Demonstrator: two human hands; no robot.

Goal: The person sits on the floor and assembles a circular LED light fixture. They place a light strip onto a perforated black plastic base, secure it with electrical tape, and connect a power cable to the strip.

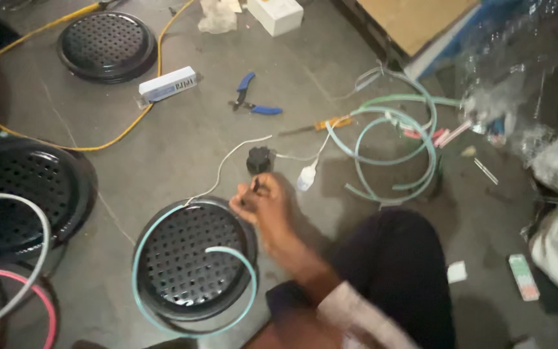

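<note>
A round black cover (192, 258) full of little holes lies flat on the floor (182, 148), ringed by pale green strip (138, 258). One hand (263, 207), I cannot tell which, pinches a thin dark tool at its rim, beside the white wire (224, 169). Farther off lie blue pliers (250, 97).

Head view under dim, cool, even light. The grey floor (182, 142) read brightest along its top edge and darkened toward its left and right edges. Soft shadows lay beside the hand (263, 203). Mild overall blur; clear plastic wrap (518, 52) at top right showed glare and smear.
</note>
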